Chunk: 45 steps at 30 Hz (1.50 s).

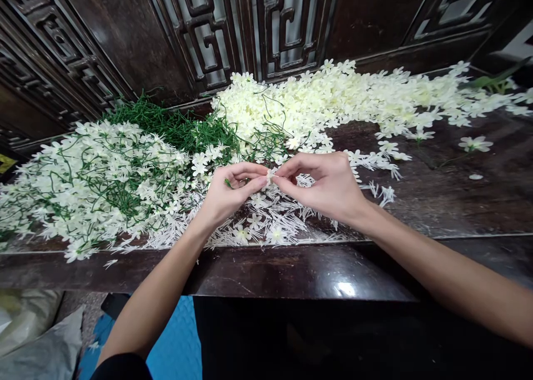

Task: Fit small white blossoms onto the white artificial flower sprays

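Observation:
My left hand point(233, 191) and my right hand point(327, 183) meet over the middle of a dark wooden table point(458, 202). Both pinch one small white artificial flower point(270, 175) between thumb and fingers. A thin green stem point(228, 183) shows inside my left hand's fingers. Under the hands lie loose white flower heads and white spiky plastic pieces point(270, 224).
A heap of stemmed white flowers point(95, 185) lies at the left, with bare green stems point(175, 127) behind it. A long pile of loose white flower heads point(353, 99) runs along the back to the right. A carved dark wooden screen point(233, 30) stands behind. Grey bags point(29, 335) lie on the floor.

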Motion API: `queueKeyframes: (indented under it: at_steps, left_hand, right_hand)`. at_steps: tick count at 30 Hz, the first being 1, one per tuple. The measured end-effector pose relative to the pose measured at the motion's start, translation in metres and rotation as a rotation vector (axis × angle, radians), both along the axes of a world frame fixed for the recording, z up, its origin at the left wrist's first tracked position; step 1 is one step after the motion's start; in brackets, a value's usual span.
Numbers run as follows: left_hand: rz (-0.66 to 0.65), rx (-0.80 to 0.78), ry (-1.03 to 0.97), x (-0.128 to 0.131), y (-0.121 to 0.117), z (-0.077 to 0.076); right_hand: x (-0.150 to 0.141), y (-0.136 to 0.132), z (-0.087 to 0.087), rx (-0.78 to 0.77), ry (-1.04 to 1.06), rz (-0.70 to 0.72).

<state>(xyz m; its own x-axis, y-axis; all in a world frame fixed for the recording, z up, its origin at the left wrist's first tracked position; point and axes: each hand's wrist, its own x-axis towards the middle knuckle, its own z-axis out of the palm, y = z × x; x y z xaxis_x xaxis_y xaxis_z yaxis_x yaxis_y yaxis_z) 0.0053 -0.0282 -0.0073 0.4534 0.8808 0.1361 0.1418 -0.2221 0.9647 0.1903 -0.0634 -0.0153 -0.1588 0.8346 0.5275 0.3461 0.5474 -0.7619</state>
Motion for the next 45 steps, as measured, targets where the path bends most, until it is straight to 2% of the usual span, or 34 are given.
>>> queueKeyframes:
  at_steps: [9,15,21,25,28,31,35,41,45]
  left_hand:
    - [0.008,0.113,0.106,-0.0019,0.0027,-0.0023]
    - [-0.002,0.087,0.047,0.0019,-0.0003,-0.0003]
    - [0.031,0.138,0.112,0.0011,-0.0011,0.0008]
    - [0.065,0.149,0.090,-0.0001,-0.0003,0.0004]
    - [0.053,0.134,0.078,0.0001,0.0001,-0.0002]
    - [0.044,0.113,0.088,0.0011,0.0001,-0.0007]
    - [0.064,0.061,0.102,0.0029,-0.0019,-0.0012]
    - [0.179,-0.002,0.105,0.0035,-0.0023,-0.0033]
    - [0.143,0.021,0.171,0.0019,0.0010,-0.0048]
  right_hand:
    - [0.0001,0.0010,-0.0010,0.040,-0.046,0.012]
    - [-0.0010,0.0011,-0.0025,0.036,-0.048,-0.002]
    - [-0.0001,-0.0001,0.0006,-0.090,-0.038,-0.016]
    - [0.0027,0.0017,0.0044,-0.294,-0.007,-0.029]
    - [0.0025,0.0022,0.0059,-0.410,0.016,0.044]
    - [0.0006,0.0015,0.0053,-0.407,0.043,0.118]
    - [0.0000,0.0019,0.0018,-0.390,0.048,0.100]
    - [0.0022,0.0042,-0.0006,-0.355,0.043,0.077]
    - [0.0029,0.0046,0.0003,-0.328,0.028,0.066]
